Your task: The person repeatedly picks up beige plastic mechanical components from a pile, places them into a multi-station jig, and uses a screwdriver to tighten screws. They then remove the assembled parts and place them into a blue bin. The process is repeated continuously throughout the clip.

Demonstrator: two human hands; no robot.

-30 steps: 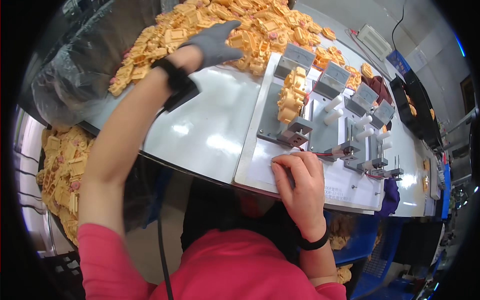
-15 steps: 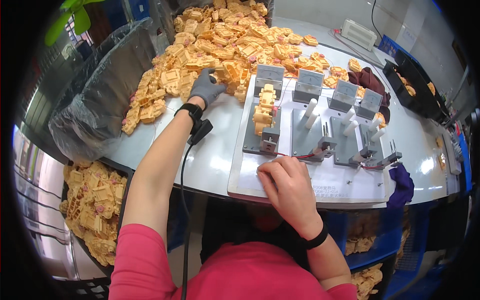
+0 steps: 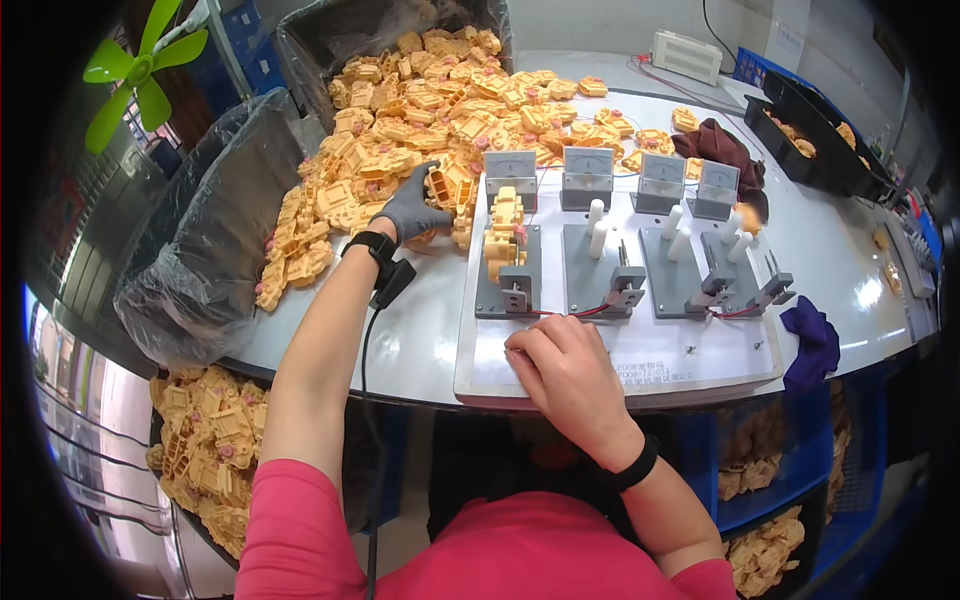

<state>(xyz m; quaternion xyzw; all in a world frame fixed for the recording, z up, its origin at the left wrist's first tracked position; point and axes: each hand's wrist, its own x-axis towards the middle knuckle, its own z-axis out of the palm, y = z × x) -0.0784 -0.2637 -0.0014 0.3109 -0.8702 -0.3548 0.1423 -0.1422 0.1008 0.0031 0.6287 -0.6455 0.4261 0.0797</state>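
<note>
My left hand [image 3: 412,208], in a dark grey glove with a wired wrist strap, grips a yellow plastic part [image 3: 441,186] at the near edge of a big heap of the same parts [image 3: 450,110]. My right hand [image 3: 562,368] is bare and rests with curled fingers on the white test board [image 3: 640,365], just below its left grey fixture [image 3: 508,270]. A yellow part [image 3: 505,228] stands clamped in that fixture. Three more grey fixtures with white pegs [image 3: 690,262] stand to the right, and small meters [image 3: 588,165] line the board's far edge.
Plastic-lined bins [image 3: 215,235] stand at the left, a crate of yellow parts [image 3: 205,440] sits below the table edge. A dark cloth [image 3: 812,338] lies at the right, a brown cloth [image 3: 715,145] and a black tray [image 3: 815,135] farther back. A green fan [image 3: 135,75] is at upper left.
The view has tilted and the heap now sits farther up. My left hand has drawn back from deep in the heap to its near edge with a part. The right hand stays on the board.
</note>
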